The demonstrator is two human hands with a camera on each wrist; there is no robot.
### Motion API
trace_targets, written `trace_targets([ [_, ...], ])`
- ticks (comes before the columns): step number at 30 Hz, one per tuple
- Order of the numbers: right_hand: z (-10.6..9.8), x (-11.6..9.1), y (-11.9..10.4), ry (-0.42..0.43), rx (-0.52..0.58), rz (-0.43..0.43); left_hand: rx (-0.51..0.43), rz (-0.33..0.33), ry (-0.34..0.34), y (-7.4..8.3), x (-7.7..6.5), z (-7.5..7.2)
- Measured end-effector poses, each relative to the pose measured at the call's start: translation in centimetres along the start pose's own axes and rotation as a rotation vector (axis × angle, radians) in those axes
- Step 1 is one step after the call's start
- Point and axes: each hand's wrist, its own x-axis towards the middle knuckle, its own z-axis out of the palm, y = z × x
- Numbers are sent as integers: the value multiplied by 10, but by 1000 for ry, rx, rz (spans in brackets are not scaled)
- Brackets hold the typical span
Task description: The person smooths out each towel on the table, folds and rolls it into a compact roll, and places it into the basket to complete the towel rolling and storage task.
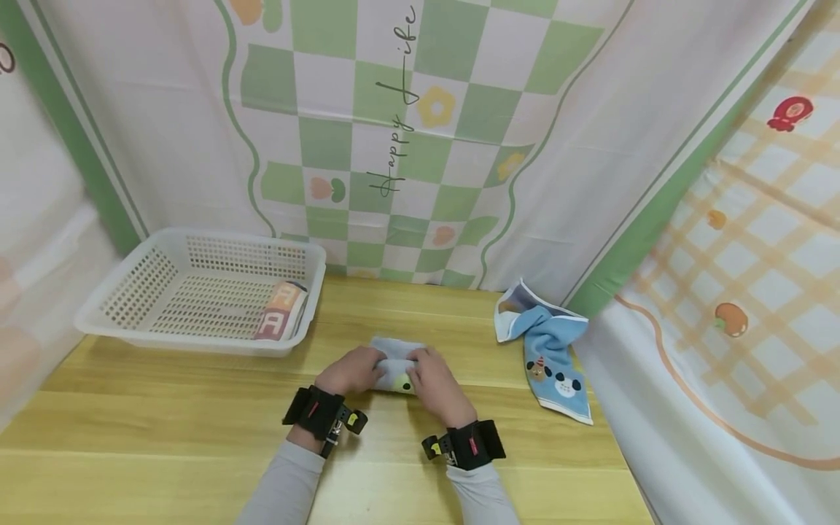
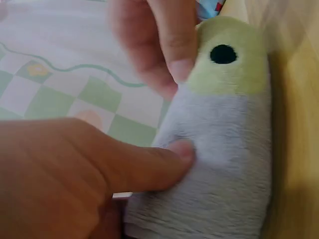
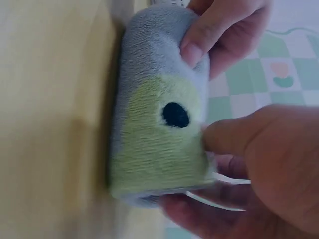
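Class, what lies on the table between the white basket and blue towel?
The head view shows a grey cloth between basket and towel, held by the left hand and right hand.

A left hand (image 1: 354, 370) and a right hand (image 1: 435, 383) are pinching, slightly apart.
Two grey-sleeved forearms (image 1: 282, 485) are extending from the bottom of the head view and converging toward the hands, while both wrists are wearing black straps (image 1: 317, 413). In the left wrist view, the left thumb (image 2: 144, 167) is stretching nearly straight and pressing; in the right wrist view, the right thumb (image 3: 229, 135) is opposing bent fingers (image 3: 189, 214).
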Motion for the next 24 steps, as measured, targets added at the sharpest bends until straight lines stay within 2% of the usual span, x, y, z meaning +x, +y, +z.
trace_targets([
  [2,-2,-1,-3,26,-44,-21,9,-10,-9,-2,2,2],
  [6,-3,-3,-4,0,-61,-52,2,-39,-2,-4,4,6],
  [8,-1,-2,0,-2,-68,-66,5,-33,45,-2,4,7],
  [10,1,-1,5,18,-65,-83,23,-9,121,2,4,7],
  [12,2,0,9,27,-36,-80,65,44,205,7,5,7],
  [14,1,0,12,20,8,-71,100,97,248,13,5,7],
  [16,-1,1,13,-12,48,-59,121,133,240,17,5,6],
  [18,-3,1,13,-51,76,-48,122,142,190,20,3,6],
  [22,-6,2,12,-137,102,-23,42,125,67,18,0,5],
  [24,-7,2,9,-147,99,4,-13,114,16,14,0,5],
])
